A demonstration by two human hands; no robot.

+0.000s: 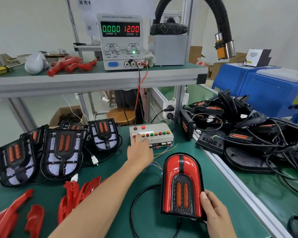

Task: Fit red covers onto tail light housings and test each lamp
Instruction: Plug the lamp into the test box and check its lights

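Note:
A tail light (181, 184) with its red cover fitted stands tilted on the green mat at centre right, unlit. My right hand (215, 213) grips its lower right edge, thumb on the front. My left hand (139, 150) reaches forward to the grey test box (153, 133), its fingers on the row of coloured buttons. Several uncovered black housings (62, 152) with orange reflectors lean at the left. Loose red covers (76, 194) lie in front of them. The power supply (121, 42) on the shelf reads 0.000 A and 12.00 V.
A heap of black housings with cables (244, 131) fills the conveyor at the right, beside a blue machine (268, 93). More red covers (70, 65) lie on the upper shelf. A black cable (138, 200) loops from the lamp. A black hose (222, 26) hangs overhead.

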